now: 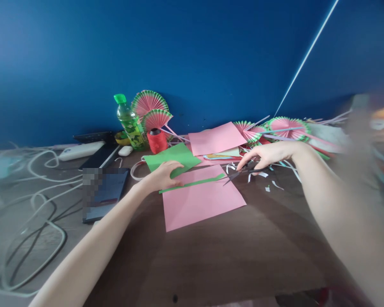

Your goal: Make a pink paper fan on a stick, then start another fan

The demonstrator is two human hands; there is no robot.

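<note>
My left hand (166, 175) rests over a green paper sheet (186, 154) and the left part of a narrow green paper strip (198, 182), its thumb and fingers apart. The strip lies across a pink paper sheet (201, 204) on the table. In my right hand (265, 157) is a pair of dark scissors (231, 178), blades pointing left and down towards the strip's right end. My fingers partly hide the scissors' handles. Small white paper scraps (267, 188) lie below my right hand.
Behind the sheets are another pink sheet (216, 139), pleated pink-and-green paper fans (150, 104), a red thread spool (157, 141) and a green-capped bottle (129, 121). A dark tablet-like device (110, 192) and white cables (62, 238) lie left. A blue wall (192, 55) rises behind.
</note>
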